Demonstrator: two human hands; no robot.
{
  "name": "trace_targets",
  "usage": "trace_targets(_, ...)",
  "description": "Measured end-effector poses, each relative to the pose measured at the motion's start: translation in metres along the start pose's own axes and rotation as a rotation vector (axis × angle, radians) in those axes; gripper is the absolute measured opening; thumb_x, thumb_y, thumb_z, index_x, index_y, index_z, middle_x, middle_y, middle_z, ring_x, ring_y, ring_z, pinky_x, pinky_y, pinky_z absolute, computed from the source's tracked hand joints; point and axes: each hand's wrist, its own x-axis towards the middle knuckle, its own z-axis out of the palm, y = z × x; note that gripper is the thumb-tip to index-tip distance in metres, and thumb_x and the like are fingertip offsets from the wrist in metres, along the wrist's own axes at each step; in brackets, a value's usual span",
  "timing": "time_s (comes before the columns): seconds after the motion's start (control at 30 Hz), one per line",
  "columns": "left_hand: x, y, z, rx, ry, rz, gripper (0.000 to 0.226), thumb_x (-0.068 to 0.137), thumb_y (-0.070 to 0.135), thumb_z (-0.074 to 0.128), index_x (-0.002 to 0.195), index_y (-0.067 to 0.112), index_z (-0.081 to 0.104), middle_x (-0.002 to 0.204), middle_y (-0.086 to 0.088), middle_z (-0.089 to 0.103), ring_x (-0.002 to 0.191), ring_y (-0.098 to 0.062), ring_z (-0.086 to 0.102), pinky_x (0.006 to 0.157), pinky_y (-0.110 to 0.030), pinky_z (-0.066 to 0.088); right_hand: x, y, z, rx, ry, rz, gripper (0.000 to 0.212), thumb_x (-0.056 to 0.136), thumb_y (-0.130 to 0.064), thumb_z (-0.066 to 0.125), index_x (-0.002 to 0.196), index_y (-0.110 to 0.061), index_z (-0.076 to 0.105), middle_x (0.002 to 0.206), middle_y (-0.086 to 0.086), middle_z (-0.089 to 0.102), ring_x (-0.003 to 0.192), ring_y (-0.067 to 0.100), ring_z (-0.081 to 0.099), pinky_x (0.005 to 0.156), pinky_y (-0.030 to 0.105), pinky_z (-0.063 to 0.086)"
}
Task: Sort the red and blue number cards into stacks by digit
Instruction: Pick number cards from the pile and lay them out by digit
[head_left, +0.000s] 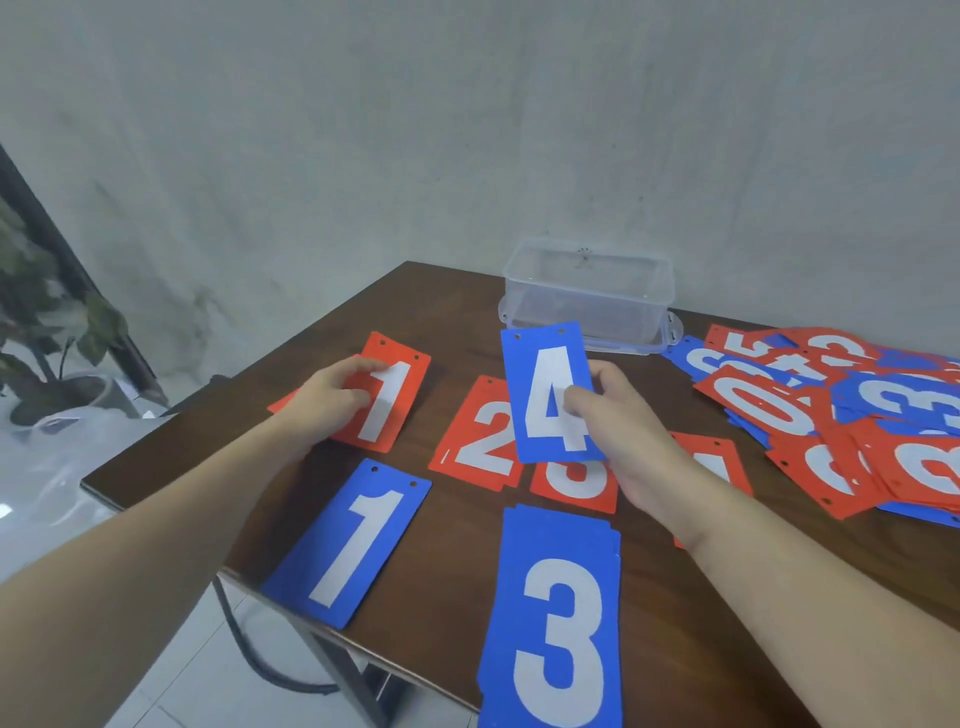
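Observation:
My right hand (618, 415) pinches a blue 4 card (548, 389) and holds it up above the table's middle. Under it lie a red 2 card (480, 436), a red 3 card (574, 486) and a red 4 card (719, 462), the last partly hidden by my right wrist. My left hand (332, 400) rests with curled fingers on a red 1 card (387, 405) at the far left, where another red card peeks out beneath. A blue 1 card (353, 545) and a blue 3 stack (558, 623) lie nearest to me.
A loose heap of red and blue cards (841, 410) covers the table's right side. A clear plastic box (589, 296) stands at the back by the wall. The dark wooden table (452, 582) ends at the left; a potted plant (47, 322) stands beyond it on the floor.

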Motion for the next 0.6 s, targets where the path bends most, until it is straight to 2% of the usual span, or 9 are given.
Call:
trace_targets(0.1, 0.0, 0.001, 0.0, -0.045, -0.012, 0.041, 0.047, 0.093, 0.0, 0.049, 0.121, 0.035, 0.064, 0.113, 0.011, 0.054, 0.092, -0.001, 0.053, 0.078, -0.019, 0.045, 0.004, -0.001, 0.003, -0.013, 0.014, 0.035, 0.025, 0.102, -0.028, 0.053, 0.126, -0.029, 0.049, 0.113, -0.005, 0.065, 0.093, 0.015, 0.071, 0.066, 0.029, 0.055)
trace_targets(0.2, 0.0, 0.003, 0.009, 0.069, -0.078, 0.045, 0.048, 0.093, 0.003, 0.048, 0.122, 0.038, 0.064, 0.114, 0.01, 0.054, 0.097, -0.011, 0.058, 0.086, -0.031, 0.05, 0.006, -0.001, 0.005, -0.018, 0.021, 0.039, 0.022, 0.102, -0.029, 0.05, 0.125, -0.027, 0.051, 0.111, -0.005, 0.065, 0.09, 0.014, 0.071, 0.061, 0.026, 0.051)
trace_targets(0.27, 0.002, 0.003, 0.015, 0.189, -0.111, 0.065, 0.048, 0.095, 0.004, 0.045, 0.125, 0.038, 0.061, 0.12, 0.006, 0.054, 0.098, -0.024, 0.062, 0.075, -0.032, 0.05, 0.006, -0.001, 0.006, -0.029, 0.028, 0.041, 0.021, 0.103, -0.03, 0.049, 0.124, -0.027, 0.051, 0.107, -0.007, 0.064, 0.087, 0.011, 0.071, 0.058, 0.023, 0.049)
trace_targets(0.3, 0.003, 0.002, 0.017, 0.241, -0.124, 0.09, 0.048, 0.095, 0.004, 0.045, 0.126, 0.038, 0.059, 0.123, 0.004, 0.053, 0.098, -0.025, 0.062, 0.072, -0.03, 0.05, 0.005, -0.001, 0.006, -0.038, 0.032, 0.044, 0.02, 0.104, -0.03, 0.048, 0.124, -0.027, 0.051, 0.106, -0.008, 0.063, 0.085, 0.01, 0.07, 0.056, 0.022, 0.048)
trace_targets(0.33, 0.004, 0.0, 0.019, 0.287, -0.136, 0.12, 0.048, 0.096, 0.006, 0.046, 0.128, 0.038, 0.058, 0.129, 0.003, 0.052, 0.103, -0.025, 0.06, 0.076, -0.029, 0.052, 0.005, -0.001, 0.005, -0.043, 0.035, 0.046, 0.021, 0.104, -0.031, 0.049, 0.124, -0.027, 0.051, 0.105, -0.009, 0.063, 0.084, 0.009, 0.07, 0.055, 0.021, 0.048)
trace_targets(0.37, 0.005, -0.001, 0.022, 0.339, -0.141, 0.147, 0.046, 0.096, 0.007, 0.048, 0.128, 0.039, 0.057, 0.136, 0.001, 0.049, 0.113, -0.023, 0.055, 0.088, -0.032, 0.052, 0.004, 0.0, 0.004, -0.046, 0.039, 0.048, 0.021, 0.104, -0.032, 0.049, 0.124, -0.027, 0.051, 0.105, -0.009, 0.063, 0.084, 0.008, 0.07, 0.054, 0.02, 0.047)
trace_targets(0.43, 0.007, -0.005, 0.025, 0.462, -0.121, 0.166, 0.042, 0.096, 0.015, 0.052, 0.128, 0.042, 0.057, 0.146, 0.0, 0.043, 0.133, -0.025, 0.039, 0.109, -0.043, 0.038, 0.003, 0.001, 0.0, -0.047, 0.046, 0.054, 0.021, 0.103, -0.032, 0.051, 0.123, -0.027, 0.052, 0.104, -0.01, 0.063, 0.084, 0.008, 0.071, 0.052, 0.019, 0.047)
trace_targets(0.5, 0.004, -0.006, 0.026, 0.535, -0.06, 0.169, 0.037, 0.097, 0.023, 0.055, 0.129, 0.042, 0.058, 0.147, 0.003, 0.04, 0.138, -0.026, 0.031, 0.113, -0.048, 0.027, 0.001, 0.002, -0.005, -0.046, 0.051, 0.059, 0.02, 0.102, -0.033, 0.053, 0.121, -0.028, 0.053, 0.105, -0.01, 0.064, 0.082, 0.007, 0.071, 0.052, 0.02, 0.048)
trace_targets(0.6, -0.001, -0.004, 0.024, 0.455, 0.052, 0.175, 0.028, 0.098, 0.028, 0.056, 0.124, 0.038, 0.063, 0.146, 0.003, 0.044, 0.139, -0.026, 0.03, 0.113, -0.05, 0.026, 0.0, 0.004, -0.014, -0.034, 0.066, 0.063, 0.021, 0.101, -0.031, 0.057, 0.121, -0.028, 0.053, 0.113, -0.006, 0.066, 0.088, 0.012, 0.072, 0.059, 0.025, 0.053)
